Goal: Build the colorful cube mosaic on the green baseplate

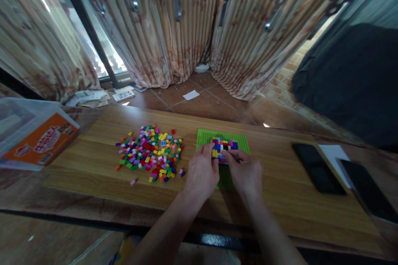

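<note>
The block build (224, 145) sat on the green baseplate (205, 134), probably for support. With curled fingers (207, 149), the left hand (201, 174) touched its side, perhaps for steadying, the right hand (249, 174) its near part; whether either gripped, I could not tell.

Two hands (202, 172) (248, 174), one green baseplate (205, 134), loose bricks (145, 148) past counting, two black devices (319, 169) (368, 188), one plastic box (40, 143).

The single head-worn camera looked forward and down from near above the close side of the long brown wooden worktop (280, 153), facing striped beige fabric curtains (139, 41) beyond it.
</note>
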{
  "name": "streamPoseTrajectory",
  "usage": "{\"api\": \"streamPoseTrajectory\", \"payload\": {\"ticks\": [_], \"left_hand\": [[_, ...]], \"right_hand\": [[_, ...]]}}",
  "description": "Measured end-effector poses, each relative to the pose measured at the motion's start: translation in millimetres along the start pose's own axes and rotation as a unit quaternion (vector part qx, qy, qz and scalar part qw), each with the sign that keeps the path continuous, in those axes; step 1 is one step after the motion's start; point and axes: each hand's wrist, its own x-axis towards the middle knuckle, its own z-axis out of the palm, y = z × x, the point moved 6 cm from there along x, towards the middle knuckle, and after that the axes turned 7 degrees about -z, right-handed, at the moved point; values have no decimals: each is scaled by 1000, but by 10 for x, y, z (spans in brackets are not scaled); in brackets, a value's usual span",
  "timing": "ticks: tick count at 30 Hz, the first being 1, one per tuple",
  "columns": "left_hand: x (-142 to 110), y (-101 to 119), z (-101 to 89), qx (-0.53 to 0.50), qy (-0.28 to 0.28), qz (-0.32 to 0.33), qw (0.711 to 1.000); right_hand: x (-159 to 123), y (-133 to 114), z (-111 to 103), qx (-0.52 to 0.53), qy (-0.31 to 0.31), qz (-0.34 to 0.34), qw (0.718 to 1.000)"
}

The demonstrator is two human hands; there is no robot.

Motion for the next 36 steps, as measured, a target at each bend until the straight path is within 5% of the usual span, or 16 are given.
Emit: {"api": "streamPoseTrajectory", "payload": {"ticks": [30, 36], "left_hand": [[-29, 15, 27, 29, 15, 22, 999], [-19, 6, 12, 10, 1, 19, 1000]], "right_hand": [[98, 112, 26, 102, -56, 14, 993], [125, 224, 7, 211, -72, 59, 973]]}}
